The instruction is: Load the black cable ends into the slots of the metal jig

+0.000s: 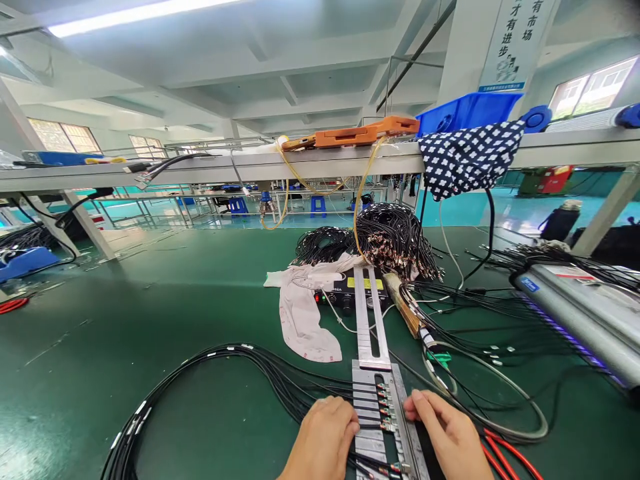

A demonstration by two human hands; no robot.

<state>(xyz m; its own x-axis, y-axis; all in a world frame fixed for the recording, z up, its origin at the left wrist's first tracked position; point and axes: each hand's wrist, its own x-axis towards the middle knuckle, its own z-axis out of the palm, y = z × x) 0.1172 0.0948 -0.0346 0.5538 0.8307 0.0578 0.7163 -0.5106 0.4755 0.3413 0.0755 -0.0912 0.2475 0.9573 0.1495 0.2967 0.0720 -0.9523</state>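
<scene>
A grey metal jig [373, 400] lies on the green bench in front of me, with several black cables [280, 383] laid in its slots, their red-tipped ends lined up along its right side. My left hand [323, 440] rests on the jig's left edge, fingers pressing on the cables there. My right hand [445, 433] lies on the jig's right edge, fingertips touching the metal rail beside the cable ends. A long metal bar [367, 320] runs from the jig's far end toward a black control box [345, 293].
A big bundle of black wires [390, 240] sits behind the box, with a white cloth [305, 313] to its left. A wooden-handled tool [405, 307] lies right of the bar. A grey machine [580, 307] stands at right. Red cables [505, 453] run near my right hand. An overhead shelf [300, 163] carries trays and a dotted cloth.
</scene>
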